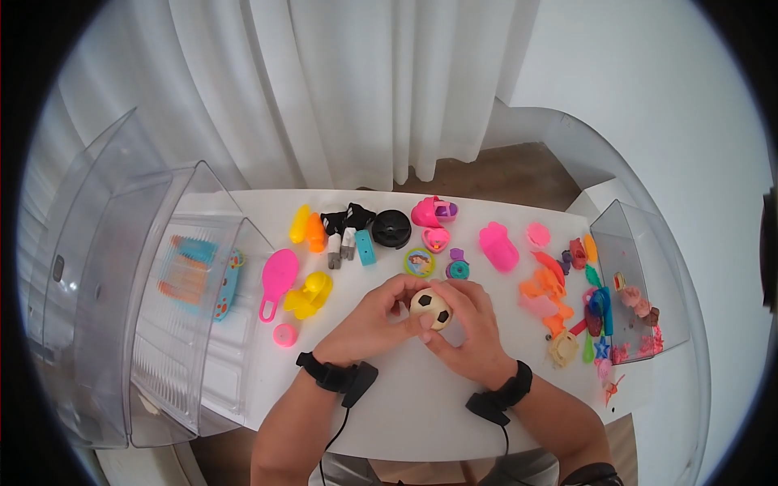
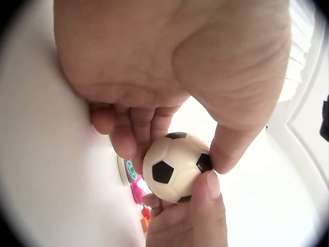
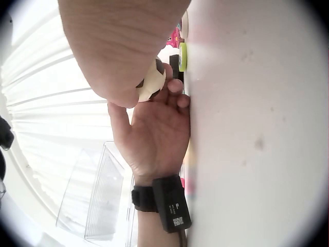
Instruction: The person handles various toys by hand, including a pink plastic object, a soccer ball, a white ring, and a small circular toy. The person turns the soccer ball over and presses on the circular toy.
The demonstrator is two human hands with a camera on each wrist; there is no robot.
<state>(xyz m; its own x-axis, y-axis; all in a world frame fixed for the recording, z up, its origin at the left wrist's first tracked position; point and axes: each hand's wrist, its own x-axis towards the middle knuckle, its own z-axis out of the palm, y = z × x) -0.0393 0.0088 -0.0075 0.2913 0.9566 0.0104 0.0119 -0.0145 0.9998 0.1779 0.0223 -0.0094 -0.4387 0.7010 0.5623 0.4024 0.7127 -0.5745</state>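
Head view: from afar I am watching the left hand and the right hand grasping a cream toy football with black pentagons between them, above the smooth white surface. Left-wrist footage is showing the left thumb and fingertips pinching its sides while the right thumb is pressing nearby; both hands are probably sharing the hold because a round ball would be rolling if loosed. A pink plastic paddle-shaped toy and a rounded yellow plastic toy are lying leftward, a black round plastic piece is sitting beyond, and a transparent plastic box is standing rightward past small bright toys, all seemingly set within easy reach.
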